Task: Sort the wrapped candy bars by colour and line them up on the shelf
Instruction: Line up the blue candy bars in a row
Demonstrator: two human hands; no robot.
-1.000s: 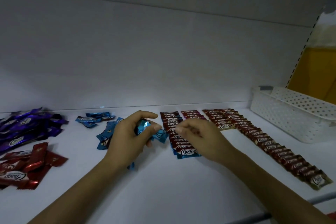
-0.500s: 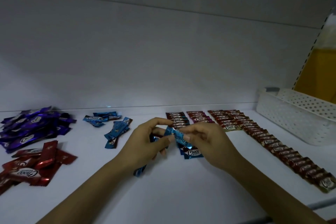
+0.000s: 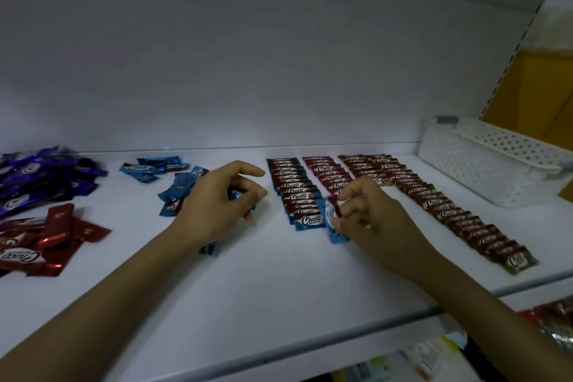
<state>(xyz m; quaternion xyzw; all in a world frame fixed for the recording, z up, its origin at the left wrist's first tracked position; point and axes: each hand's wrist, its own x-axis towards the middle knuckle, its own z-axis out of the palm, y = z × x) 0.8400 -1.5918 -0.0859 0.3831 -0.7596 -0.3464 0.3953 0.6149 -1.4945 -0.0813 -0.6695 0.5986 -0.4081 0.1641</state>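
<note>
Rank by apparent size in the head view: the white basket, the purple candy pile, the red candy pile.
1. white basket
2. purple candy pile and red candy pile: look alike; both cut off at the frame edge, so unranked.

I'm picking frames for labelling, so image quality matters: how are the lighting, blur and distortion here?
Head view: dim overall, with a pale glow on the back wall; the purple bars at the left edge are smeared; wide-angle bending tilts the white basket; the right hand and its blue bar are slightly soft.
</note>
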